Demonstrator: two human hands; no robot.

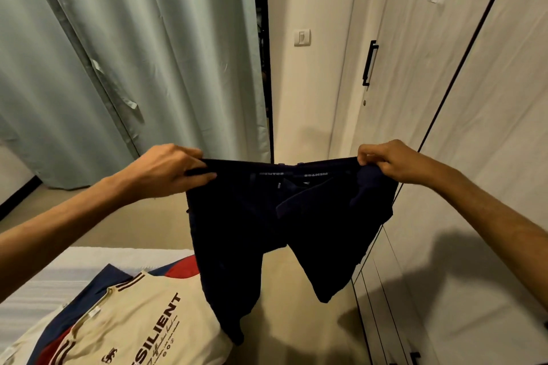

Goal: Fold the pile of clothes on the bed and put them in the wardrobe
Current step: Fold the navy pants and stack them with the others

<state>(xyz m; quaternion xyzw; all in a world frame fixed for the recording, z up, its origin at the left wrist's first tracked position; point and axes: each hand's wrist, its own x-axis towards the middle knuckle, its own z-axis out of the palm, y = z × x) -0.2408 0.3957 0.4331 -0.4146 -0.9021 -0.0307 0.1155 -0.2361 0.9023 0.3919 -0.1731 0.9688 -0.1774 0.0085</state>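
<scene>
Between both hands [166, 169] [394, 161], taut shorts [267, 216] waistband.

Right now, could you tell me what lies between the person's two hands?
In the head view, the dark shorts' waistband stretches from the left hand to the right hand; both pinch it.

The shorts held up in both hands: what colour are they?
Dark navy, almost black, plain shorts with small pale waistband lettering; seen in the head view.
</scene>
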